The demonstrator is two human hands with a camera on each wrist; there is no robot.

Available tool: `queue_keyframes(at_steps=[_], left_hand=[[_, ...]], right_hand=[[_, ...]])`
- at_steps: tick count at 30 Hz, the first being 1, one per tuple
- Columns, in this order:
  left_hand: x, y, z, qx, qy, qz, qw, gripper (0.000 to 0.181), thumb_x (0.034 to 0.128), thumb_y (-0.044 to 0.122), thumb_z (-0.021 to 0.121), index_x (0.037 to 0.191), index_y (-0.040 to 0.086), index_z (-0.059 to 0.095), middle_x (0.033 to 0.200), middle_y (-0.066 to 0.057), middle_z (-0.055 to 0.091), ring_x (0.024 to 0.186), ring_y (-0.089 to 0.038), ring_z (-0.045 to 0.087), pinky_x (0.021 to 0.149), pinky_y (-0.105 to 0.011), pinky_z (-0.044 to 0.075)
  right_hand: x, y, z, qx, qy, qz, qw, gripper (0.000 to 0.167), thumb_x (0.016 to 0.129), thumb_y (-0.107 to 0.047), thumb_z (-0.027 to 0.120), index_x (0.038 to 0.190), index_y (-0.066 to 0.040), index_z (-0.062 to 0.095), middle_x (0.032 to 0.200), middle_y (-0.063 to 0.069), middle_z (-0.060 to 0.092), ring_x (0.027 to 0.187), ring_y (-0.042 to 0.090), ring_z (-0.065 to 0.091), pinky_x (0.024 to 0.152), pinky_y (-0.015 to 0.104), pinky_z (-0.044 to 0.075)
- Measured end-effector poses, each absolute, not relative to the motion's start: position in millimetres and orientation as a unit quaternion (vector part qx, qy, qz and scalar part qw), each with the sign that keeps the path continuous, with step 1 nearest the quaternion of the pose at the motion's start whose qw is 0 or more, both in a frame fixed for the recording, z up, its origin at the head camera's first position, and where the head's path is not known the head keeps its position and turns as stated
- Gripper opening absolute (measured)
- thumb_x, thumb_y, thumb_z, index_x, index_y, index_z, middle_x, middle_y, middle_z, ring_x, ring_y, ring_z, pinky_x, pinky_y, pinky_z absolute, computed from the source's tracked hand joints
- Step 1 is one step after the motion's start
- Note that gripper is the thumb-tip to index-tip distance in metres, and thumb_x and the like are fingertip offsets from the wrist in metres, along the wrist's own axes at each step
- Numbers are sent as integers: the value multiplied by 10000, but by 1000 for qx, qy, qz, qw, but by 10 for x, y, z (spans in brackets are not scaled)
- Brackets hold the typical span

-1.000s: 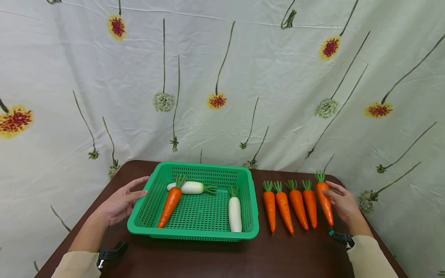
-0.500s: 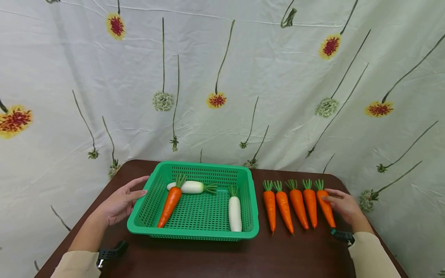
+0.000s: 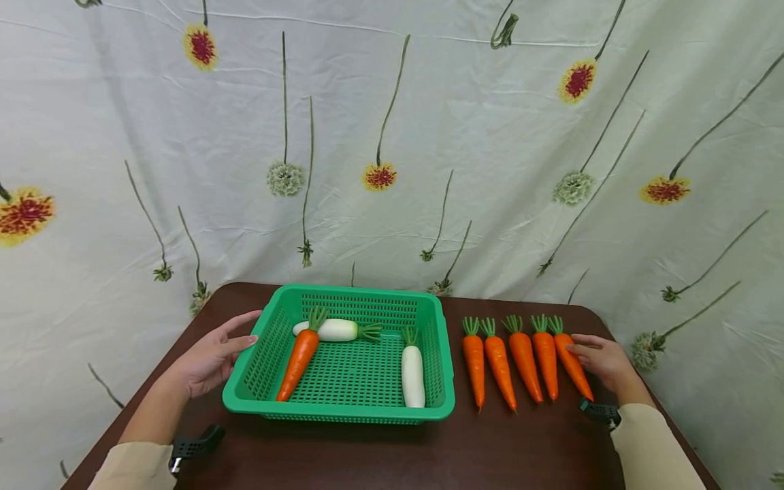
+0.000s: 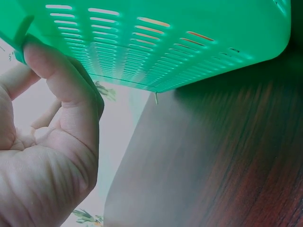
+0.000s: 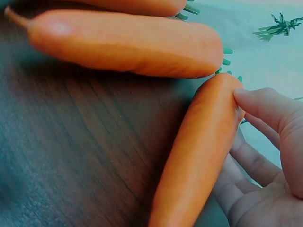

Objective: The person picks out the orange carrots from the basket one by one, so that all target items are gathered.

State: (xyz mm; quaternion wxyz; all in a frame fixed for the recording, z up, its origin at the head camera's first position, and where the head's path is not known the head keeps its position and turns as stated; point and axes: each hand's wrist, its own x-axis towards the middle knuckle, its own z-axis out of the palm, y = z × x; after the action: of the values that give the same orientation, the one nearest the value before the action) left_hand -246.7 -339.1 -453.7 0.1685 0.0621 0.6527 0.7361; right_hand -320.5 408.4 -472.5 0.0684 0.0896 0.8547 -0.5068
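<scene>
My left hand [image 3: 211, 357] grips the left rim of a green plastic basket [image 3: 343, 416], with the thumb on the edge. In the left wrist view the thumb [image 4: 64, 78] bends against the basket's slotted wall [image 4: 156, 47]. At the right end of a row of carrots, my right hand [image 3: 603, 364] pinches the outermost carrot [image 3: 572, 364] near its top. That carrot lies on the table, its leafy end close to the neighbouring carrot [image 3: 546, 361]. In the right wrist view the thumb lies on the held carrot [image 5: 196, 151] and the other fingers pass along its side.
Inside the basket lie one carrot [image 3: 298, 366] and two white radishes, one crosswise [image 3: 337, 330] and one lengthwise [image 3: 413, 378]. Several carrots line up right of the basket, including the nearest carrot [image 3: 474, 364]. Behind the brown table [image 3: 392, 463] hangs a flowered cloth [image 3: 343, 224].
My right hand has lowered the outermost carrot onto the table, and its leafy end has shifted left toward the next to last carrot. The left hand and basket have stayed in place.
</scene>
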Motion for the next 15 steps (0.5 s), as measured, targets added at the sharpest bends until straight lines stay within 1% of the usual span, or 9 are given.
queue_keyframes(at_steps=[3, 7, 10, 12, 15], left_hand=[[-2460, -3394, -4535, 69, 653, 735, 168, 695, 1094, 148, 487, 1639, 164, 56, 1195, 8, 753, 1029, -249, 767, 879, -502, 614], [-2460, -3389, -4532, 61, 660, 731, 164, 703, 1094, 153, 490, 1637, 154, 45, 1186, 19, 754, 1026, -243, 768, 880, -503, 613], [-2464, -3386, -4531, 55, 664, 728, 162, 720, 1091, 161, 500, 1640, 148, 35, 1186, 21, 749, 1028, -242, 767, 881, -499, 615], [-2466, -3383, -4530, 52, 664, 728, 161, 728, 1088, 167, 509, 1642, 148, 37, 1187, 20, 747, 1031, -242, 766, 884, -495, 615], [-2464, -3382, -4532, 49, 664, 728, 163, 730, 1087, 174, 514, 1641, 150, 40, 1185, 18, 746, 1030, -242, 767, 889, -496, 614]], right_hand=[[-3197, 4076, -4703, 93, 857, -502, 71, 752, 979, -363, 704, 1515, 76, 412, 1545, 355, 385, 1055, 114, 662, 921, 345, 621], [-3191, 4053, -4681, 95, 857, -501, 71, 760, 976, -341, 711, 1517, 88, 394, 1523, 363, 409, 1028, 128, 680, 913, 367, 626], [-3188, 4048, -4666, 92, 859, -498, 71, 761, 976, -338, 712, 1512, 99, 393, 1502, 371, 431, 1039, 153, 683, 917, 388, 625], [-3187, 4050, -4663, 93, 859, -498, 70, 763, 971, -340, 718, 1509, 97, 399, 1477, 363, 466, 1018, 139, 683, 902, 374, 629], [-3189, 4061, -4672, 91, 863, -493, 58, 767, 963, -344, 729, 1503, 97, 410, 1428, 315, 546, 960, 91, 678, 863, 322, 631]])
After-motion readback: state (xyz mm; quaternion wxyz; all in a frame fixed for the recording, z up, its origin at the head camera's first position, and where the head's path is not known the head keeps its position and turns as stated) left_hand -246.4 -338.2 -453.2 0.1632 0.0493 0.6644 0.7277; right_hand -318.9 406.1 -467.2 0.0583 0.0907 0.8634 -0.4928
